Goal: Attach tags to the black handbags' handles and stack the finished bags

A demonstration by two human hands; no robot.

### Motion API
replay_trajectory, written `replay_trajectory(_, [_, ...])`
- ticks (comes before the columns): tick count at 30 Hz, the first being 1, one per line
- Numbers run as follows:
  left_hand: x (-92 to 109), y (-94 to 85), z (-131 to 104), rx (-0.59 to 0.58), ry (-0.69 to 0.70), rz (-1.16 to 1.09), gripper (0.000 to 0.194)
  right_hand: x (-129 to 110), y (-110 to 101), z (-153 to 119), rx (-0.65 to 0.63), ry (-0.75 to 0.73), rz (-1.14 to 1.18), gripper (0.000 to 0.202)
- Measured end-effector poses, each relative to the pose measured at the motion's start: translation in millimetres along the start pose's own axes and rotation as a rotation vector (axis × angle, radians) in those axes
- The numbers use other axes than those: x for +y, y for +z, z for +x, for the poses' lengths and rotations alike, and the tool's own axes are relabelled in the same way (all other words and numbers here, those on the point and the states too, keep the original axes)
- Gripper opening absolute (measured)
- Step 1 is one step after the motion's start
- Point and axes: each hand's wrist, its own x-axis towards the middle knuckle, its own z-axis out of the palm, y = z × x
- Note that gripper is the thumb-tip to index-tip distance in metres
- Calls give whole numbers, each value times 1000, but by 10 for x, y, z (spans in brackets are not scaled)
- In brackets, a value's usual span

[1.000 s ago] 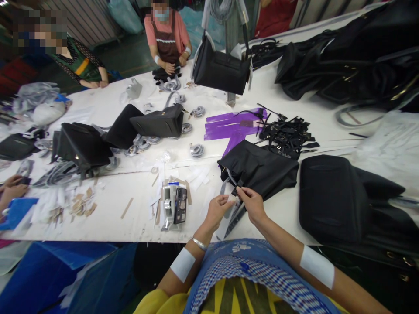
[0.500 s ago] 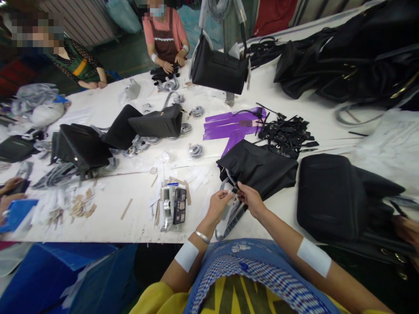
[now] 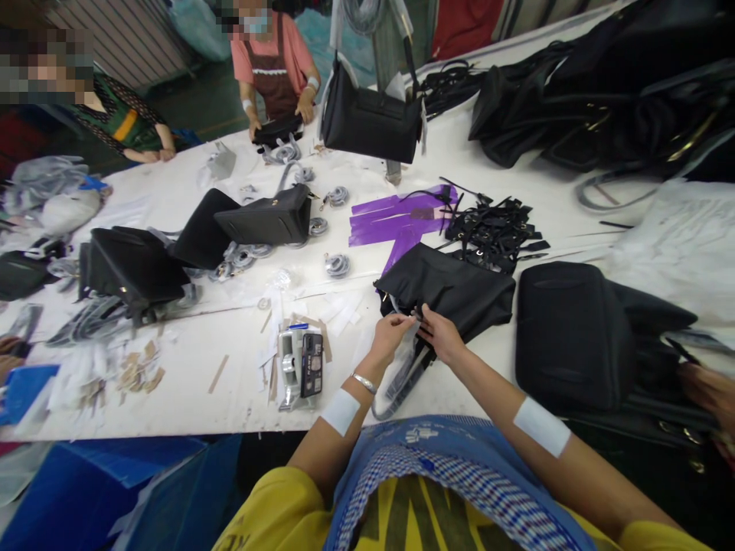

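A black handbag (image 3: pixel 453 287) lies on its side in front of me. A strap wrapped in clear plastic (image 3: pixel 396 394) loops from its opening toward the table's front edge. My right hand (image 3: pixel 439 334) is closed on a dark part of this strap beside the opening, with a small shiny bit at the fingertips. My left hand (image 3: pixel 393 337) pinches right beside it, thumb against fingers. What sits in that pinch is too small to make out; whitish film hangs just below.
Left of my hands stands a tape dispenser (image 3: pixel 290 367) with a black phone-like object (image 3: pixel 311 365). Beyond the bag are purple strips (image 3: pixel 379 218) and a pile of black straps (image 3: pixel 494 229). Another black bag (image 3: pixel 566 337) stands right, near another person's hand (image 3: pixel 709 394). A wrapped bag (image 3: pixel 370 115) hangs above the table.
My left hand has risen slightly and moved right, its fingertips now closer to my right hand's. My right hand has moved slightly up. The view has shifted a little.
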Motion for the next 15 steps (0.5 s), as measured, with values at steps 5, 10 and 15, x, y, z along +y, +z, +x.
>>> replay_trajectory(5, [59, 57, 140, 40, 62, 91, 32, 64, 17, 122, 83, -3, 36, 27])
replay_trajectory(10, [83, 172, 345, 113, 52, 122, 37, 193, 38, 4, -61, -32, 49, 34])
replay_trajectory(15, [146, 143, 334, 15, -1, 87, 36, 284, 41, -68, -207, -145, -90, 47])
